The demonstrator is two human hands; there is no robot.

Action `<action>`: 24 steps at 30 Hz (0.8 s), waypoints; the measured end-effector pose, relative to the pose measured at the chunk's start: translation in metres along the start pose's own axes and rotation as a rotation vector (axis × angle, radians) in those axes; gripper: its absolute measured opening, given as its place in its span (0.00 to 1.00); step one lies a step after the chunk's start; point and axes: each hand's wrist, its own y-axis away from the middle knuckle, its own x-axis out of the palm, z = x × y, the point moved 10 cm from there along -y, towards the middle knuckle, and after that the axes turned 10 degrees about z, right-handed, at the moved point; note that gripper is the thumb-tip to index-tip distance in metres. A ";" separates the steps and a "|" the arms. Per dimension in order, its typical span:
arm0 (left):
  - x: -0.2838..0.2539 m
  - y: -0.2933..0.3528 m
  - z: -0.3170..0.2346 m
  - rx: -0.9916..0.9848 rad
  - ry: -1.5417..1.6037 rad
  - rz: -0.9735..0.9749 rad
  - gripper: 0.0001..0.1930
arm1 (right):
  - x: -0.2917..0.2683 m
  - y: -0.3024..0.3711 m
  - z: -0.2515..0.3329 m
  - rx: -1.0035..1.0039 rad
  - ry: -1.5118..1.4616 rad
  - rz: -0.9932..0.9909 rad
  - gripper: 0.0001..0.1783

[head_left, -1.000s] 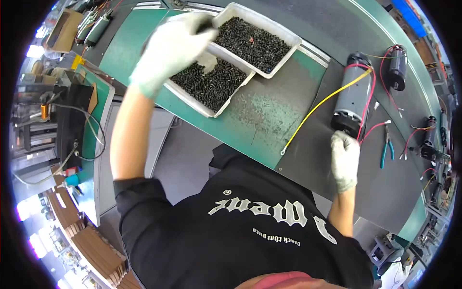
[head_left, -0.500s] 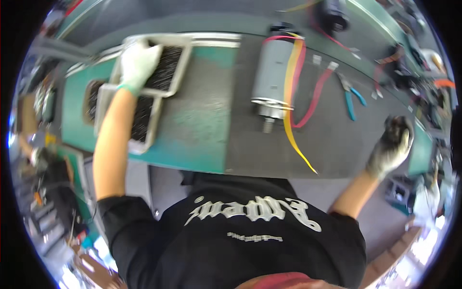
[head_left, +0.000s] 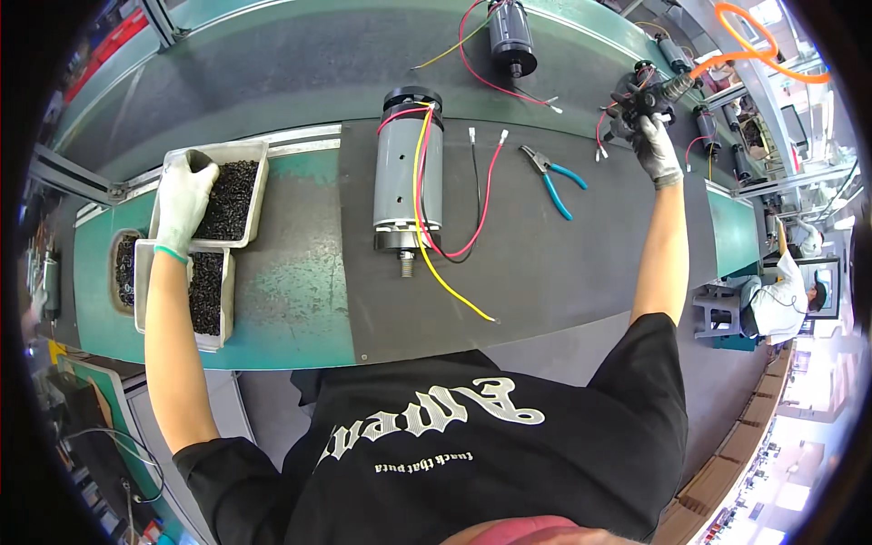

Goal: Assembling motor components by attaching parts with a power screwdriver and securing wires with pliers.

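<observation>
My left hand [head_left: 184, 202], in a white glove, reaches into the far white bin [head_left: 257, 204] of small black screw-like parts [head_left: 227, 202]. Its fingers are curled, and what they hold, if anything, is hidden. At the far right, my gloved right hand [head_left: 656, 154] is closed around a black air tool [head_left: 652, 98] joined to an orange coiled hose [head_left: 727, 56]. A grey cylindrical motor [head_left: 409, 173] stands out mid-bench, its threaded shaft toward me. Yellow, red and black wires trail from it. Blue-handled pliers [head_left: 556, 186] lie to its right.
A nearer white bin [head_left: 227, 300] and an oval container [head_left: 121, 272] hold more black parts. Beyond the dark mat [head_left: 545, 263], another motor [head_left: 510, 41] lies with loose wires. Metal frame posts [head_left: 91, 182] rise at left. A person [head_left: 781, 295] sits far right.
My right hand has moved from the right near side to the far right and taken hold of the air tool. My left hand stays at the far bin. The view has shifted.
</observation>
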 end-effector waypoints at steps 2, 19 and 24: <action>-0.005 0.007 0.001 -0.002 -0.019 0.045 0.15 | 0.024 -0.014 0.008 0.065 0.535 0.054 0.21; 0.012 0.017 0.008 0.082 -0.409 0.119 0.16 | 0.263 0.105 0.001 -0.145 -0.122 0.015 0.27; 0.013 0.019 0.007 0.109 -0.417 0.166 0.16 | 0.278 0.104 -0.007 -0.172 -0.174 -0.043 0.27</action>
